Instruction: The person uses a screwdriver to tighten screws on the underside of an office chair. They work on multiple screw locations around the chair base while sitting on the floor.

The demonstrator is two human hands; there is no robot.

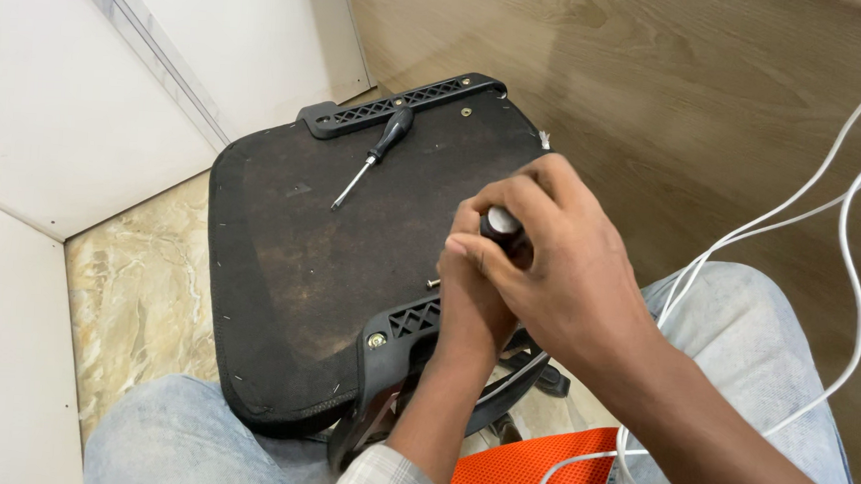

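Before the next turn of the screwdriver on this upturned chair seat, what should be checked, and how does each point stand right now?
1. Grip on the tool: right hand wraps the black screwdriver handle, left hand braces below it. Ok.
2. Tip seated in a screw: hidden by the hands. Cannot tell.
3. Chair seat steady: it rests across the person's knees, with nothing clamping it. Cannot tell.
4. Spare screwdriver: lying loose on the seat near the far armrest bracket, apart from the hands; could roll. Not ok.
5. White cables: running past the right arm, off the seat. Ok.
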